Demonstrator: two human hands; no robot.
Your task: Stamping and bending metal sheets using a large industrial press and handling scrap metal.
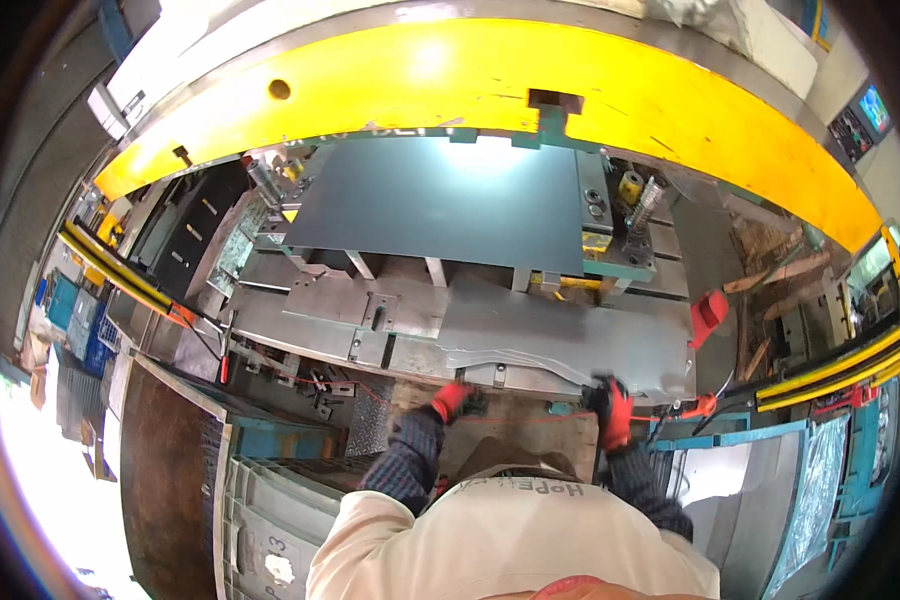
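1. Sheet metal panel point(570, 335), grey and slightly wavy along its near edge, lies flat on the bed of a press, right of centre and just beyond the person's hands.
2. Left hand point(457, 401), in a red and dark glove, has its grip closed over the panel's near edge toward the left corner.
3. Right hand point(611, 405), gloved the same way, is clamped on the near edge further right, near the panel's right corner.
4. Farther off, a dark flat die plate point(440, 205) sits raised on short posts, right under the broad yellow press beam point(490, 85) that arches across the far side.
5. To the right of the plate stands a teal bracket with a yellow cylinder point(630, 186) and springs, crowding the far right corner of the panel.
6. A red tag-like piece point(709, 314) sits just off the panel's right edge.
7. To the left, steel fixture plates point(355, 310) with slots and bolts fill the bed beside the panel.
8. Yellow and black guard rails point(830, 372) run on the right, with another rail point(120, 270) on the left.
9. Near left, a grey plastic crate point(270, 520) stands by the person, who wears a beige top point(500, 545). The room is a cluttered workshop, bright daylight at the far-left floor.
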